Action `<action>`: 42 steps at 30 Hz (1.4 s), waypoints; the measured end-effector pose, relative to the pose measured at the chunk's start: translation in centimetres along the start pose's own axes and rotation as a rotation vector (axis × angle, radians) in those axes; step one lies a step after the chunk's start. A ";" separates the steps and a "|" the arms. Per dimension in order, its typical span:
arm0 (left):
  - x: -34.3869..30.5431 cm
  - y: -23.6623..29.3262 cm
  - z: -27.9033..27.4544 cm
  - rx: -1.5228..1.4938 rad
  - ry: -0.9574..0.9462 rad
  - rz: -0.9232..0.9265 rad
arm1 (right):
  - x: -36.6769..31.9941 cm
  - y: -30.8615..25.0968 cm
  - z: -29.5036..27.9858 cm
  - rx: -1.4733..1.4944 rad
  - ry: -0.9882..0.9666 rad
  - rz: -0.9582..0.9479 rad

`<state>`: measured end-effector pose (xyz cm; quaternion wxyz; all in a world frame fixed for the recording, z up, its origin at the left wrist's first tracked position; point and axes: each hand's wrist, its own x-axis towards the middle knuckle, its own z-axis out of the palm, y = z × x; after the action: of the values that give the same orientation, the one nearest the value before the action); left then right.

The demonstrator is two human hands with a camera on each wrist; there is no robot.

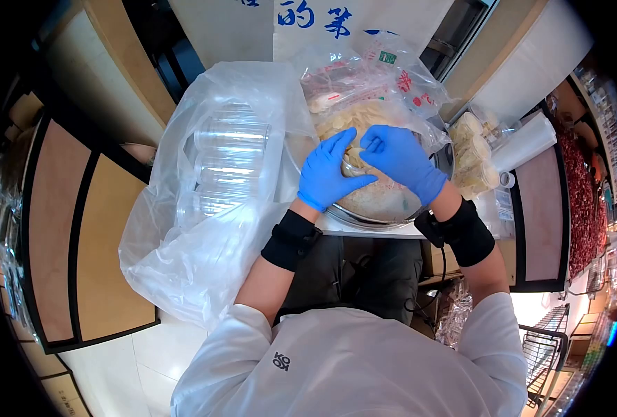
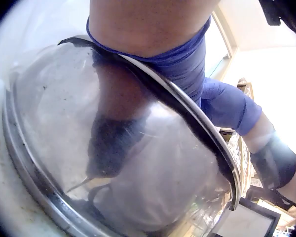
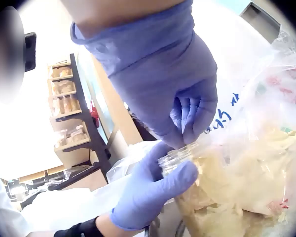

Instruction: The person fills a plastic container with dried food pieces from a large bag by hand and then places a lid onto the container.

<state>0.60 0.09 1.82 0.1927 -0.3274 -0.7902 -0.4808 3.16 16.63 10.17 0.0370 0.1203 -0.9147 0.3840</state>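
Observation:
Blue-gloved, my left hand (image 1: 333,170) holds a clear jar (image 3: 173,160) around its threaded neck, with the thumb along the near side. My right hand (image 1: 402,158), gloved in blue too, is curled above it, fingertips (image 3: 190,140) right at the jar's mouth. Whether those fingers pinch a slice, I cannot tell. Both hands are over a wide shiny metal bowl (image 2: 153,148), whose outer wall fills the left wrist view. Pale thin dried slices (image 1: 343,121) lie heaped at the bowl's far side, by printed clear plastic (image 3: 281,94).
On the left, a large translucent bag (image 1: 162,257) holds rows of clear jars (image 1: 232,156). Several filled jars (image 1: 476,149) stand right of the bowl, beside a white plastic roll (image 1: 531,142). A white board (image 1: 364,42) with blue writing rises behind.

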 end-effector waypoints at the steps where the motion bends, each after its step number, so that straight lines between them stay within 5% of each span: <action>1: 0.0 -0.1 0.0 0.012 0.014 0.018 | -0.2 -0.7 0.2 -0.069 0.015 -0.029; 18: -0.2 -0.8 0.0 -0.059 -0.022 -0.098 | 0.0 -0.5 3.2 0.090 0.082 -0.059; 30: 0.0 -0.3 0.0 -0.100 0.006 -0.084 | 0.3 -0.5 0.5 -0.093 -0.248 -0.166; 33: -0.2 -0.3 0.2 -0.118 0.034 -0.111 | 0.1 0.1 0.8 0.276 -0.229 -0.148; 38: -0.5 -0.5 0.8 -0.165 0.131 -0.081 | -0.2 0.3 0.5 -0.028 0.117 -0.037; 42: -0.1 -0.7 0.6 -0.070 0.069 0.007 | -0.3 0.4 0.6 -0.243 0.031 -0.012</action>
<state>0.17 0.34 1.02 0.2099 -0.3198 -0.7646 -0.5188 3.41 16.47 9.42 0.0677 0.1144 -0.9530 0.2721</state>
